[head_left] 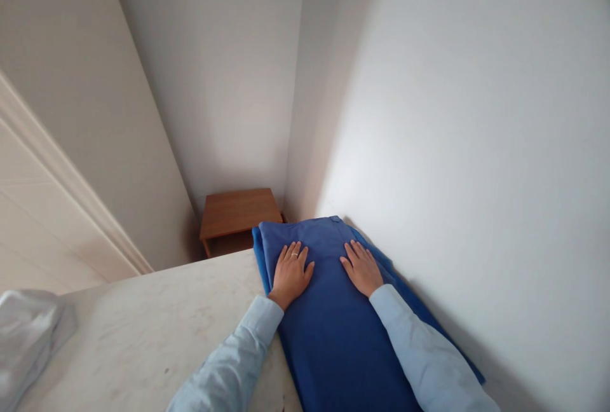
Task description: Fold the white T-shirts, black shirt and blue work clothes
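A pair of blue trousers [343, 336], folded lengthwise, lies along the right side of a pale, stained surface [157, 329], against the wall. Its top edge, with a small tab near the right end, points away from me. Brighter blue layers show beneath it on both sides. My left hand [291, 272], a ring on one finger, rests flat on the upper left part of the cloth with fingers spread. On the upper right part lies my right hand [363, 269], also flat and open. Neither hand grips the fabric.
Beyond the far edge stands a low brown wooden table [241, 212] in the corner. A crumpled whitish cloth [28, 336] sits at the left. The white wall [476, 145] closes off the right side, and a door frame [67, 177] rises at the left.
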`<state>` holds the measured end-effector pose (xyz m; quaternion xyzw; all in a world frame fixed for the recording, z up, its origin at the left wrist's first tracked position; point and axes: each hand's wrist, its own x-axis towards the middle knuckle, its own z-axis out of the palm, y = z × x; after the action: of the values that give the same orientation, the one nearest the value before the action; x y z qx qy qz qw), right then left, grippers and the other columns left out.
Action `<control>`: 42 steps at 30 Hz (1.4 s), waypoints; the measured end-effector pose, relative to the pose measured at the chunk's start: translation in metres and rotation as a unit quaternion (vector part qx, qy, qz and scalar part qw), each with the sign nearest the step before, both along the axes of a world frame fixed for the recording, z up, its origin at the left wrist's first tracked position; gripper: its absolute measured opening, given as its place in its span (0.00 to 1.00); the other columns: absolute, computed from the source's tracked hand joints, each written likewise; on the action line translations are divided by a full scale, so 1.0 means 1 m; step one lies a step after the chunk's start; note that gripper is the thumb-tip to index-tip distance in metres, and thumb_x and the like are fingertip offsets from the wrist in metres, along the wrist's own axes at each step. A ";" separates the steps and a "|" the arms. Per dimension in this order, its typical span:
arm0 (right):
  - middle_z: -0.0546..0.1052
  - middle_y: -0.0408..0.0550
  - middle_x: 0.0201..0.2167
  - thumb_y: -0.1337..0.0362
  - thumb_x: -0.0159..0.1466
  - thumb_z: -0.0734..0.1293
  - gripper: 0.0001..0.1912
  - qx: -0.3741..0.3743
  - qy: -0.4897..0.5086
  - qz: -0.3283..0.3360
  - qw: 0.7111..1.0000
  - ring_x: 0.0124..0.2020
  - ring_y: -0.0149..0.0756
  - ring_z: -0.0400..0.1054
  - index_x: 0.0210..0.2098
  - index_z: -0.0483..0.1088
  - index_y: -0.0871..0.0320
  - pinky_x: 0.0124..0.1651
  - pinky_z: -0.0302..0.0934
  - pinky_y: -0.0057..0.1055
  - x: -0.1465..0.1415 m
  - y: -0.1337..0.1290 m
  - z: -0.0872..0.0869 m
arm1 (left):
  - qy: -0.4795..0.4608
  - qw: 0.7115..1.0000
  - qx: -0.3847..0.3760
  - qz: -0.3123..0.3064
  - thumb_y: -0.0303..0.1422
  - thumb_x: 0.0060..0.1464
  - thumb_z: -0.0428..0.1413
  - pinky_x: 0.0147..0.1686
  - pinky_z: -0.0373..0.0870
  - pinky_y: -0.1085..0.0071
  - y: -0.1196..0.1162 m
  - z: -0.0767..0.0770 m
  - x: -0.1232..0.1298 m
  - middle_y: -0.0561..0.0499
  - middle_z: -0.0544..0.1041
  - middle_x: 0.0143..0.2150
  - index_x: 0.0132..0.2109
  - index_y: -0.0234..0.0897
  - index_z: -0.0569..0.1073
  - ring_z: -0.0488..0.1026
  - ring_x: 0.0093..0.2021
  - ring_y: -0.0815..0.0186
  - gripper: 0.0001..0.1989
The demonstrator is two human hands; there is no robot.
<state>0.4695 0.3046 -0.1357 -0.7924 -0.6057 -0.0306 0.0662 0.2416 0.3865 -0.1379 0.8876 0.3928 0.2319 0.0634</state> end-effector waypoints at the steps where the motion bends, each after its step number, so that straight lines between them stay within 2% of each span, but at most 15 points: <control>1: 0.57 0.60 0.71 0.52 0.74 0.52 0.31 -0.001 -0.006 0.000 1.000 0.73 0.49 0.49 0.69 0.59 0.63 0.72 0.46 0.49 0.000 -0.001 0.000 | -0.004 1.000 -0.003 -0.001 0.40 0.66 0.48 0.69 0.54 0.50 0.000 0.000 0.000 0.37 0.69 0.66 0.63 0.32 0.70 0.63 0.69 0.52 0.25; 4: 0.57 0.60 0.71 0.53 0.74 0.52 0.31 -0.010 -0.015 -0.002 1.000 0.73 0.50 0.49 0.69 0.58 0.65 0.72 0.46 0.49 -0.001 -0.001 0.004 | -0.012 1.000 -0.016 -0.005 0.40 0.66 0.48 0.69 0.55 0.50 0.000 0.002 0.001 0.36 0.69 0.66 0.62 0.31 0.71 0.63 0.68 0.51 0.25; 7: 0.57 0.61 0.71 0.53 0.74 0.52 0.31 -0.009 -0.010 -0.006 1.000 0.73 0.50 0.49 0.69 0.59 0.65 0.72 0.46 0.49 -0.002 -0.001 0.005 | -0.026 0.999 -0.023 0.002 0.39 0.67 0.47 0.68 0.59 0.53 0.011 0.006 -0.005 0.36 0.70 0.65 0.61 0.29 0.72 0.63 0.68 0.51 0.24; 11: 0.58 0.60 0.71 0.53 0.73 0.53 0.31 0.004 -0.008 -0.001 1.000 0.72 0.50 0.50 0.68 0.60 0.65 0.72 0.47 0.50 0.002 -0.002 0.001 | -0.019 0.997 -0.009 0.075 0.39 0.66 0.46 0.67 0.58 0.49 0.038 0.005 -0.027 0.36 0.68 0.67 0.63 0.30 0.70 0.58 0.71 0.48 0.25; 16: 0.60 0.60 0.70 0.52 0.73 0.53 0.31 0.018 -0.020 0.004 1.000 0.71 0.49 0.52 0.68 0.61 0.65 0.71 0.48 0.48 0.005 -0.002 -0.003 | 0.011 0.990 -0.048 0.134 0.45 0.67 0.44 0.67 0.56 0.45 0.055 -0.004 -0.047 0.33 0.69 0.65 0.63 0.28 0.70 0.61 0.69 0.46 0.29; 26: 0.60 0.61 0.70 0.54 0.73 0.53 0.30 0.016 -0.006 0.000 1.000 0.71 0.51 0.52 0.67 0.62 0.66 0.71 0.49 0.49 0.003 0.000 -0.001 | -0.059 0.984 -0.051 0.160 0.43 0.68 0.44 0.68 0.54 0.47 0.053 -0.010 -0.046 0.32 0.69 0.65 0.60 0.28 0.71 0.60 0.69 0.47 0.26; 29: 0.60 0.61 0.70 0.54 0.72 0.54 0.30 0.015 -0.001 -0.002 1.000 0.71 0.52 0.52 0.67 0.62 0.65 0.70 0.50 0.50 0.003 -0.001 0.000 | -0.090 0.978 -0.066 0.177 0.39 0.68 0.44 0.68 0.56 0.50 0.042 -0.007 -0.051 0.32 0.69 0.65 0.58 0.28 0.72 0.62 0.68 0.49 0.23; 32: 0.60 0.62 0.70 0.54 0.71 0.53 0.31 0.009 -0.001 -0.004 1.000 0.71 0.53 0.53 0.67 0.62 0.66 0.69 0.51 0.51 0.006 -0.001 -0.003 | -0.088 0.980 -0.088 0.156 0.37 0.67 0.46 0.67 0.58 0.54 0.020 -0.004 -0.064 0.30 0.66 0.66 0.61 0.25 0.69 0.62 0.69 0.50 0.23; 35: 0.61 0.63 0.69 0.54 0.71 0.52 0.33 0.007 -0.010 0.000 1.000 0.70 0.54 0.55 0.67 0.62 0.67 0.68 0.53 0.52 0.012 0.001 -0.009 | -0.056 0.983 -0.100 0.146 0.36 0.65 0.51 0.67 0.60 0.58 -0.004 0.004 -0.092 0.29 0.64 0.68 0.63 0.23 0.67 0.60 0.69 0.50 0.25; 37: 0.61 0.64 0.69 0.53 0.70 0.51 0.34 0.008 -0.019 0.005 1.000 0.69 0.55 0.56 0.66 0.62 0.68 0.68 0.54 0.52 0.017 0.004 -0.013 | -0.039 0.981 -0.099 0.161 0.34 0.63 0.54 0.67 0.59 0.59 -0.017 0.015 -0.124 0.30 0.64 0.68 0.62 0.25 0.68 0.58 0.71 0.50 0.24; 39: 0.62 0.64 0.68 0.53 0.70 0.50 0.35 0.010 -0.024 0.010 1.000 0.69 0.55 0.57 0.66 0.63 0.69 0.68 0.54 0.52 0.021 0.006 -0.016 | -0.025 0.978 -0.090 0.184 0.34 0.62 0.54 0.68 0.58 0.59 -0.030 0.032 -0.166 0.32 0.65 0.68 0.60 0.27 0.70 0.57 0.71 0.51 0.22; 42: 0.63 0.64 0.68 0.51 0.69 0.49 0.35 0.012 -0.022 0.016 1.000 0.68 0.55 0.57 0.66 0.63 0.68 0.67 0.57 0.53 0.023 0.007 -0.017 | 0.021 0.966 -0.061 0.252 0.36 0.63 0.53 0.66 0.59 0.59 -0.055 0.064 -0.248 0.33 0.68 0.65 0.58 0.30 0.72 0.60 0.69 0.52 0.20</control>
<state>0.4925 0.3115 -0.1531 -0.7808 -0.6192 -0.0540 0.0623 -0.0065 0.3318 -0.0738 0.7593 0.6181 0.1976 0.0490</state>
